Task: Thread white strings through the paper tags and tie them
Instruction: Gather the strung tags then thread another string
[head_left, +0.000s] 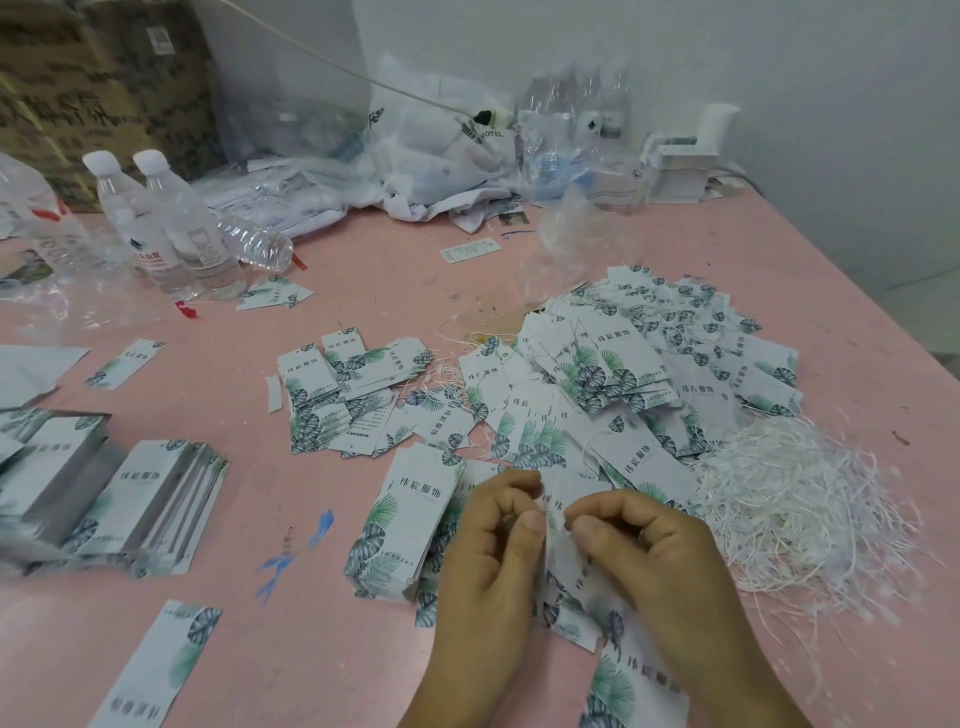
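My left hand (493, 561) and my right hand (644, 551) meet near the bottom centre, fingers pinched together on a paper tag (569, 569) held between them. A thin white string at the fingertips is too small to make out clearly. The tags are white with green leaf prints. A big loose heap of tags (623, 379) lies beyond my hands. A tangle of white strings (789, 499) sits to the right of my right hand. A neat stack of tags (410, 525) lies just left of my left hand.
More tag stacks (130, 499) sit at the left on the pink table (311, 649). Water bottles (171, 228) stand at the back left, with plastic bags (441, 156) and a white box (685, 161) along the wall. Cardboard boxes (93, 78) fill the far left corner.
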